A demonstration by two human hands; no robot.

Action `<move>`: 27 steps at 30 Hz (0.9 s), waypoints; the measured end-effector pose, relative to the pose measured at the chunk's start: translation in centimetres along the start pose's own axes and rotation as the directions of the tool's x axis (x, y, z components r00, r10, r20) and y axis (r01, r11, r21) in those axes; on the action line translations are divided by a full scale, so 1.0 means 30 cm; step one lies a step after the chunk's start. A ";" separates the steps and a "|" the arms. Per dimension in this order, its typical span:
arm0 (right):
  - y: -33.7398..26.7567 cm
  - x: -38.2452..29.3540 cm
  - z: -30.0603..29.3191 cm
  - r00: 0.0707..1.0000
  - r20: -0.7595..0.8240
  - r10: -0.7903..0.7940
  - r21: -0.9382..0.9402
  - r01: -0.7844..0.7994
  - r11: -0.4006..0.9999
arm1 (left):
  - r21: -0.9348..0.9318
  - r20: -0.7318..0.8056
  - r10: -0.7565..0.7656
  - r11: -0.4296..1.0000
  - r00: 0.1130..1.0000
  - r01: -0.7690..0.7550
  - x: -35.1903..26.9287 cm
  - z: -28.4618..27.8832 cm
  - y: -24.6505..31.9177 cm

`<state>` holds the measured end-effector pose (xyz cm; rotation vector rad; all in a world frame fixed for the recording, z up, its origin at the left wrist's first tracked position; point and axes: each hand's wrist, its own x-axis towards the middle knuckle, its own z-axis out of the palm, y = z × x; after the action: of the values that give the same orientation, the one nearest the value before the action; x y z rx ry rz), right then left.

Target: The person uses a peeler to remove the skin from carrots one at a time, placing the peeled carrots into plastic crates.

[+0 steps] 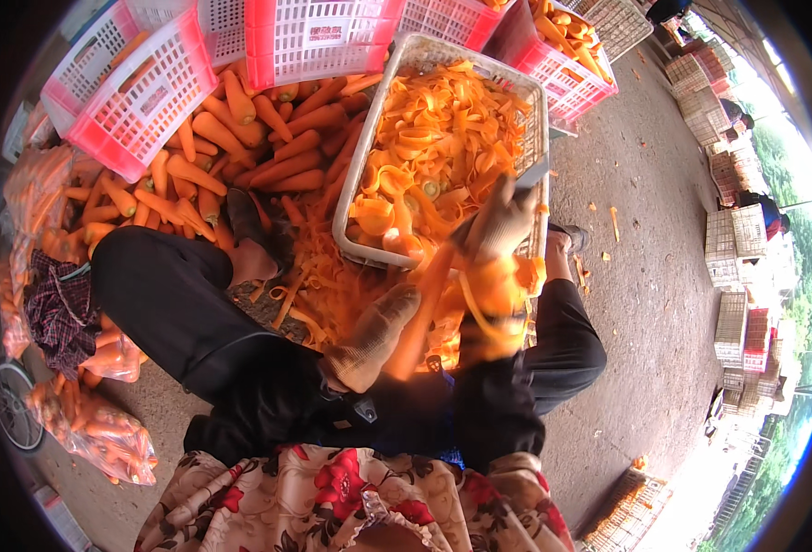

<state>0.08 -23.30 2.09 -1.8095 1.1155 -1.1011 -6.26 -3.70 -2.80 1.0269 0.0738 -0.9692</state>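
Observation:
My left hand point(375, 338), in a knitted work glove, grips a long carrot point(416, 314) that slants up and away above my lap. The carrot is blurred. Close to its far end is my gloved right hand point(499, 224), closed around a hand tool point(533, 172) with a flat, pale end; the rest of the tool is hidden by the fingers. Just beyond both hands, a plastic crate point(371, 138) holds carrot peelings point(440, 131). More peelings point(316, 283) are heaped between my legs, and loose peel hangs around my right forearm.
Whole carrots point(261, 138) are piled at the far left, behind my left foot. Pink-and-white crates point(143, 96) stand around the pile, and another crate point(564, 69) at the far right holds carrots. Bagged carrots point(95, 428) lie at left beside a wheel point(18, 406). Stacked crates point(730, 324) line the right.

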 end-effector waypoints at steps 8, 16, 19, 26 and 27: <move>0.132 -0.102 -0.041 0.845 0.515 -0.145 0.311 -0.027 0.950 | 0.187 -0.104 0.215 0.963 0.971 -0.193 -0.010 -0.065 0.194; 0.110 -0.164 -0.121 0.437 0.819 -0.373 -0.051 0.702 0.710 | 0.914 0.051 0.543 0.314 0.838 -0.258 0.033 -0.098 0.177; 0.098 -0.163 -0.113 0.382 0.856 -0.348 -0.031 0.710 0.703 | 0.901 0.015 0.517 0.365 0.856 -0.236 0.035 -0.102 0.172; 0.075 -0.151 -0.134 0.353 0.933 -0.066 -0.194 0.650 0.735 | 0.933 0.013 0.463 0.313 0.886 -0.177 0.022 -0.076 0.177; 0.054 -0.138 -0.129 0.331 0.944 -0.006 -0.219 0.637 0.739 | 0.927 0.017 0.487 0.319 0.873 -0.196 0.020 -0.077 0.182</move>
<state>-5.03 -20.62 0.89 -2.6757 0.3063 0.2849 -1.17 -1.49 -0.60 2.1279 -0.5296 -0.3720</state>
